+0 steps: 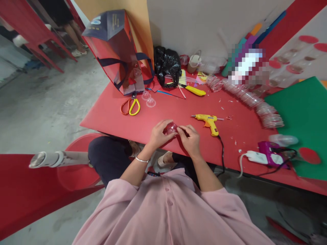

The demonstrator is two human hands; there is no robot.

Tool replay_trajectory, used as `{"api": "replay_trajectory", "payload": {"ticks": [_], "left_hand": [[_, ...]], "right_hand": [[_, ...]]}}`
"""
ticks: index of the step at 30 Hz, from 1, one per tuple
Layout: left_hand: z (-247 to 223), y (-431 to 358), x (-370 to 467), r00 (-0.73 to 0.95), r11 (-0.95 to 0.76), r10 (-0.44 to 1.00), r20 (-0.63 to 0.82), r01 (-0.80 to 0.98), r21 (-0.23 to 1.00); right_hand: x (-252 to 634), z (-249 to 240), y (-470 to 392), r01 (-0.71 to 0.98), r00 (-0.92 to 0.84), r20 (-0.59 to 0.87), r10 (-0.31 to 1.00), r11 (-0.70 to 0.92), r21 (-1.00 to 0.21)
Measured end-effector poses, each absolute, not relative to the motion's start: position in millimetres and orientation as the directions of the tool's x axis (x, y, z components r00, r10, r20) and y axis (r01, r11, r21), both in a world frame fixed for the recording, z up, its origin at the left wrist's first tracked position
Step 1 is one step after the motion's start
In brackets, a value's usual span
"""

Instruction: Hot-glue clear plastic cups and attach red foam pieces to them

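Between my two hands, just above the red table's front edge, is a small clear plastic dome lid (171,127). My left hand (160,133) curls round its left side, with the thumb along the near rim. On the right rim, the fingers of my right hand (188,136) pinch it. Two similar clear dome lids (150,102) lie beyond my left hand. A yellow glue gun (208,122) rests on its side to the right of my right hand, with a glue stick in its back. Scissors (130,106) with red and yellow handles lie at the left.
A large bag (114,51) and a black plastic bag (167,66) stand at the back. A yellow utility knife (195,90) lies before them. Stacked clear lids (269,115) curve along the right. A purple power adapter (271,153) and cords sit near the green board (304,112).
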State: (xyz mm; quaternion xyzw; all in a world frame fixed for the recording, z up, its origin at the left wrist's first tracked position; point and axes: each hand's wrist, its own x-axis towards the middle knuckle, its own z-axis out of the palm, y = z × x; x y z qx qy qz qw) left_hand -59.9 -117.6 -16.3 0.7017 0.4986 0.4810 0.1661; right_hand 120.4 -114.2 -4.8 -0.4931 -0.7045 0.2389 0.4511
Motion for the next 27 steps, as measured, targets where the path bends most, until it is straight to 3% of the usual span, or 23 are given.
{"api": "replay_trajectory", "payload": {"ticks": [20,27], "left_hand": [[-20.5,-118.9,-60.6,0.091,-0.493,0.830,0.550,0.580,0.649],[-23.5,-117.6,-61.2,0.114,-0.533,0.805,0.582,0.571,0.625]], "right_hand": [[120.7,-4.9,-113.2,0.477,-0.099,0.399,0.912,0.396,-0.785],[121.9,-12.7,-112.4,0.529,-0.148,0.425,0.893,0.434,-0.729]]}}
